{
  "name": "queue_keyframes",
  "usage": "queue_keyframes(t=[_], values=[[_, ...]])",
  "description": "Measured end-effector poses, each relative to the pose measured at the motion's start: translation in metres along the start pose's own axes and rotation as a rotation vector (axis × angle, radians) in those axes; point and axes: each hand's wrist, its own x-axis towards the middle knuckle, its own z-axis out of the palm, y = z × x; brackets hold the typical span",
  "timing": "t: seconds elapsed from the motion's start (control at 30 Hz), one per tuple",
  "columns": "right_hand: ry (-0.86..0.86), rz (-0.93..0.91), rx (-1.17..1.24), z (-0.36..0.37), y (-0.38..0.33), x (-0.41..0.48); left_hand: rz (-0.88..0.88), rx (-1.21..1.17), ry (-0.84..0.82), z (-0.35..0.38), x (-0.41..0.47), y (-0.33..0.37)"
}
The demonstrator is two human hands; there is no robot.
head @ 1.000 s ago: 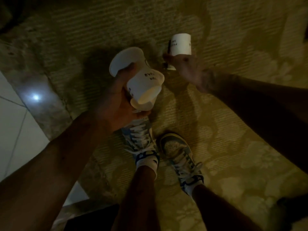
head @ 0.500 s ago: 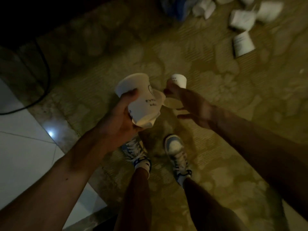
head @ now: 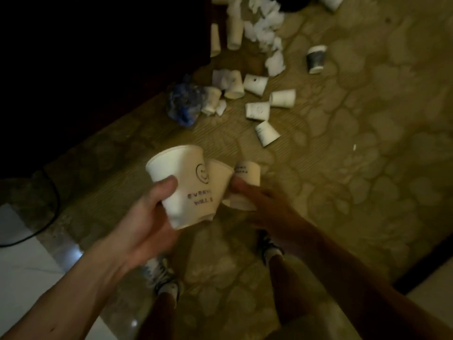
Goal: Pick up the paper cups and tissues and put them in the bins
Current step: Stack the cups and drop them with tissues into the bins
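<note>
From the head camera, a white paper cup [head: 181, 185] bore a smiley face and blurred words, seemingly "EVERY… WILL". The left hand [head: 142, 224] gripped it from its 8 o'clock side. At its 3 o'clock, the right hand [head: 267, 209] pinched a smaller cup [head: 248, 173] whose print was unreadable. Loose cups [head: 257, 110] and tissues [head: 266, 33] lay on the carpet [head: 355, 168] toward 12 o'clock.

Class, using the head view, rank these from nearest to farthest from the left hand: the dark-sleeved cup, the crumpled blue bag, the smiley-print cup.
1. The smiley-print cup, gripped in the left hand.
2. The crumpled blue bag, on the carpet ahead.
3. The dark-sleeved cup, far ahead, to the right.
</note>
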Motion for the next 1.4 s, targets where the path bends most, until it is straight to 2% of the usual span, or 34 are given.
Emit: queue_keyframes(t=[0.27,0.33,0.47,0.7,0.9,0.97,1.1,1.23,1.33,1.4], values=[[-0.015,-0.119,-0.065,-0.166,-0.078,-0.048,0.033,-0.198,-0.001,0.17,0.12,-0.024],[-0.001,-0.154,-0.085,-0.193,-0.097,-0.052,0.021,-0.252,-0.06,0.198,0.141,-0.021],[-0.048,-0.199,-0.063,-0.225,-0.136,-0.049,0.026,-0.144,-0.18,0.235,0.178,-0.005],[0.003,-0.204,-0.06,-0.232,-0.222,-0.002,0.019,-0.166,-0.053,0.242,0.234,0.064],[0.021,-0.199,0.12,-0.24,-0.299,0.031,0.015,-0.186,0.082,0.232,0.28,0.135],[0.013,-0.194,0.219,-0.246,-0.322,0.038,0.004,-0.13,0.131,0.232,0.294,0.156],[-0.013,-0.138,0.46,-0.26,-0.361,0.043,0.006,0.178,0.191,0.255,0.323,0.187],[-0.079,-0.174,0.573,-0.28,-0.395,0.051,0.012,0.408,0.336,0.285,0.358,0.204],[-0.117,-0.21,0.576,-0.3,-0.423,0.065,0.07,0.396,0.413,0.3,0.39,0.213],[-0.146,-0.23,0.564,-0.316,-0.445,0.077,0.119,0.339,0.404,0.311,0.409,0.222]])
